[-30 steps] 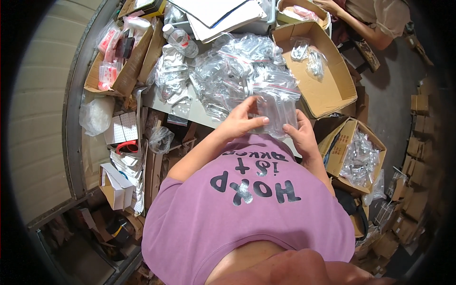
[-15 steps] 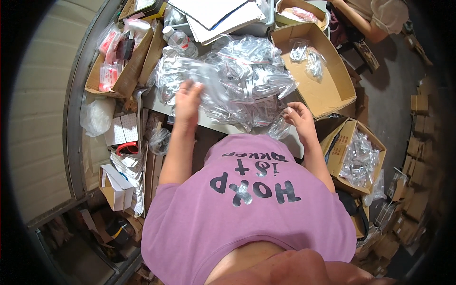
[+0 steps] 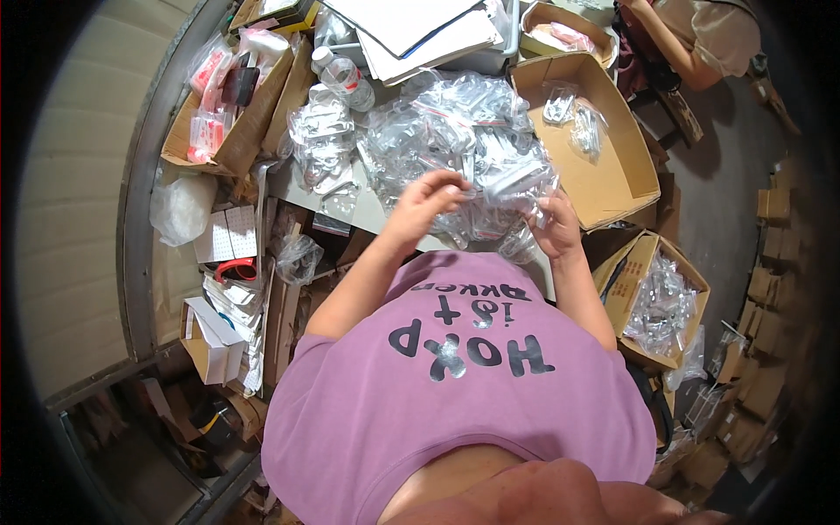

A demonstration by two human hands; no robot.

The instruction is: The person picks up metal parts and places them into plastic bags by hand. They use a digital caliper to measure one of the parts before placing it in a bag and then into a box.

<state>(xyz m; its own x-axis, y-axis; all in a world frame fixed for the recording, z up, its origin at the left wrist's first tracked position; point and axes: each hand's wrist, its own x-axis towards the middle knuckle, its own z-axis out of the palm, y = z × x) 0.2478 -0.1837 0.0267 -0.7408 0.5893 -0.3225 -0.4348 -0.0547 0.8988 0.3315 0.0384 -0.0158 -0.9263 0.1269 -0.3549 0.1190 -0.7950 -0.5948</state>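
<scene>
1. Head view: the left hand (image 3: 429, 208) is raised over the front of the work, fingers bent and thumb near the fingertips; whether it grips any plastic, I cannot tell.
2. The right hand (image 3: 557, 226) pinches the edge of a clear, flat plastic bag (image 3: 514, 185) between thumb and fingers.
3. That bag lies between the two hands, above the front of a large, glossy heap of clear plastic bags (image 3: 446, 131) on a pale grey counter (image 3: 374, 213).
4. Left of the heap sits a smaller pile of clear-wrapped, whitish pieces (image 3: 322, 140), with a clear plastic bottle with a white cap (image 3: 348, 85) just behind it.
5. Right of the heap stands an open, shallow brown cardboard box (image 3: 612, 179) holding small clear packets (image 3: 588, 133).
6. Nearer the person's right side, another brown cardboard box (image 3: 626, 278) is filled with shiny clear packets (image 3: 662, 302).
</scene>
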